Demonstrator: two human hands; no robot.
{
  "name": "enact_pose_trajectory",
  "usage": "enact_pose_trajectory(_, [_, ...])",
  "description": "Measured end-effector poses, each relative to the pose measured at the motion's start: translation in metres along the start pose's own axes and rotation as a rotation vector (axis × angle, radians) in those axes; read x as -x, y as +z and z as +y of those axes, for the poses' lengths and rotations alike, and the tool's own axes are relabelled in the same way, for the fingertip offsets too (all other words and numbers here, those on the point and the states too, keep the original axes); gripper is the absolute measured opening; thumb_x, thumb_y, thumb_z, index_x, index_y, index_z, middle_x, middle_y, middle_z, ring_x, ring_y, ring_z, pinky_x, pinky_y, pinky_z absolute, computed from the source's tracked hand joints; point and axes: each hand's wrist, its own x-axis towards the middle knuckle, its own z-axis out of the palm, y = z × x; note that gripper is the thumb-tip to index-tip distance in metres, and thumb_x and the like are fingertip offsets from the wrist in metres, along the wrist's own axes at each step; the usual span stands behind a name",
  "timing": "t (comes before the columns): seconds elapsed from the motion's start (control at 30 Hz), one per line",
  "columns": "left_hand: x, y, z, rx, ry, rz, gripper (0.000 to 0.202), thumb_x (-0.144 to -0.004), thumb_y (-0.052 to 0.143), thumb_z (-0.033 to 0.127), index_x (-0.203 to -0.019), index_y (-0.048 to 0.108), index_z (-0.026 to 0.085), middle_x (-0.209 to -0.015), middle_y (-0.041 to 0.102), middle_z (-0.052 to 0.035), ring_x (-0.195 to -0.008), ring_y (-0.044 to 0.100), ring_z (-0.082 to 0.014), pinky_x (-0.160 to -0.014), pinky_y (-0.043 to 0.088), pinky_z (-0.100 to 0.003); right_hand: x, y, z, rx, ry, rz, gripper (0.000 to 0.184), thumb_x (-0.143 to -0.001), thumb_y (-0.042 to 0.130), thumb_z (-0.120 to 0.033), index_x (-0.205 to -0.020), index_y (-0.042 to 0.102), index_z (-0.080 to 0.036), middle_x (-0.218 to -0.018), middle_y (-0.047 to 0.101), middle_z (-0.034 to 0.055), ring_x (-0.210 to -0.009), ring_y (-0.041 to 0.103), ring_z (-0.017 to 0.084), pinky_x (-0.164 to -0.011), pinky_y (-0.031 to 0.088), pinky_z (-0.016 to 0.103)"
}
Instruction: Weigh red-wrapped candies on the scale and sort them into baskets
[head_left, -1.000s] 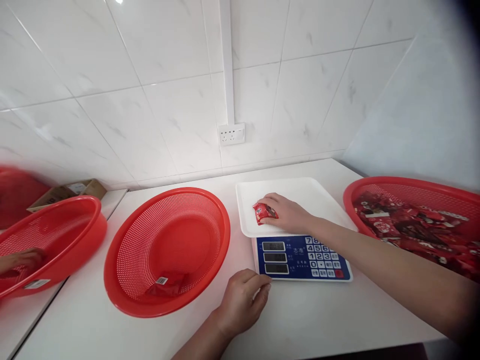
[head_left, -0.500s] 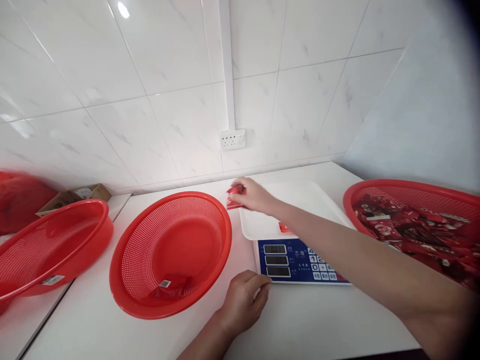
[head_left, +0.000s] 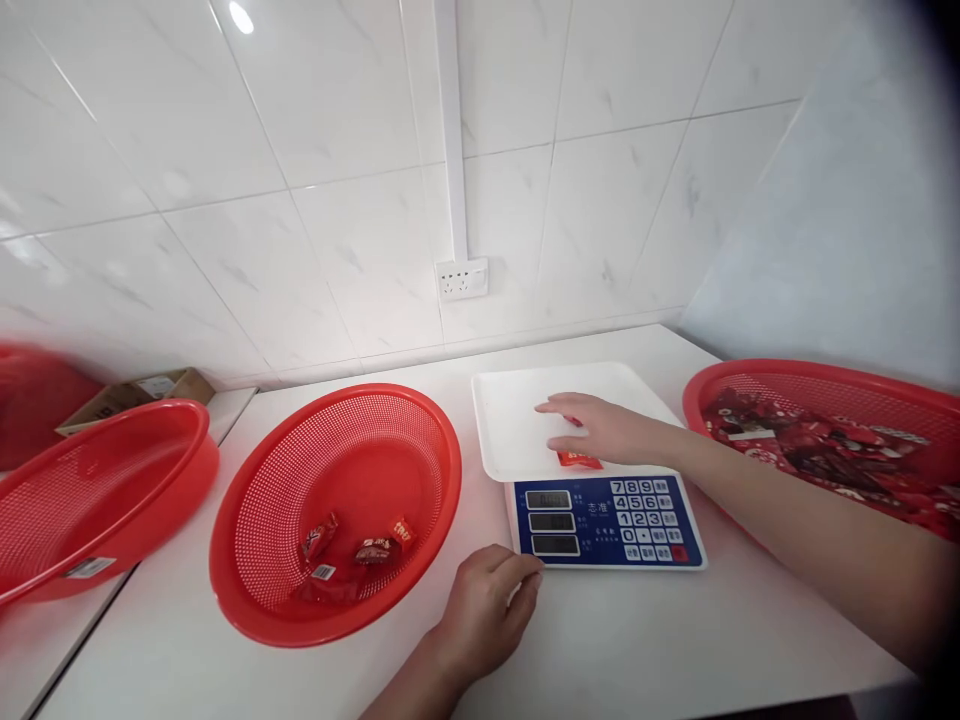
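My right hand reaches over the white tray of a digital scale, fingers apart and nothing gripped. A small red wrapped sweet lies on the tray just below it, and a bit of red shows between the fingers. My left hand rests on the table, loosely closed, with its fingertips at the scale's front left corner. Left of the scale stands a round red plastic basket. Inside it are several small wrapped sweets and a red packet with a white label.
At the right, a red basket holds many red and dark wrapped packets. Another red basket stands at the left, with a cardboard box and a red bag behind it. A socket is on the tiled wall.
My right hand has let go of the red sweets it held and moved right, back over the tray. Several sweets now lie in the middle basket. My left hand has stayed in place.
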Motion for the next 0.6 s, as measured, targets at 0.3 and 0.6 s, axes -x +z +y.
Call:
enact_pose_trajectory(0.3, [-0.001, 0.001, -0.001, 0.007, -0.032, -0.022, 0.020, -0.089, 0.048, 0.020, -0.096, 0.066, 0.022, -0.081, 0.071, -0.0041, -0.072, 0.066, -0.0162, -0.064, 0.051, -0.026, 0.010, 0.012, 0.029, 0.170, -0.064, 0.063, 0.035, -0.081, 0.045, -0.027, -0.104, 0.070, -0.021, -0.122, 0.061, 0.0099, -0.111, 0.057, 0.027, -0.098, 0.044, 0.045])
enact_pose_trajectory(0.6, [-0.002, 0.003, -0.004, 0.024, -0.086, -0.049, 0.022, -0.087, 0.049, 0.019, -0.097, 0.068, 0.022, -0.083, 0.072, -0.0050, -0.074, 0.066, -0.0161, -0.066, 0.053, -0.026, -0.021, 0.004, -0.028, 0.068, -0.030, 0.126, 0.013, -0.073, 0.056, -0.021, -0.080, 0.067, -0.021, -0.087, 0.066, 0.0081, -0.080, 0.062, 0.023, -0.075, 0.051, 0.038])
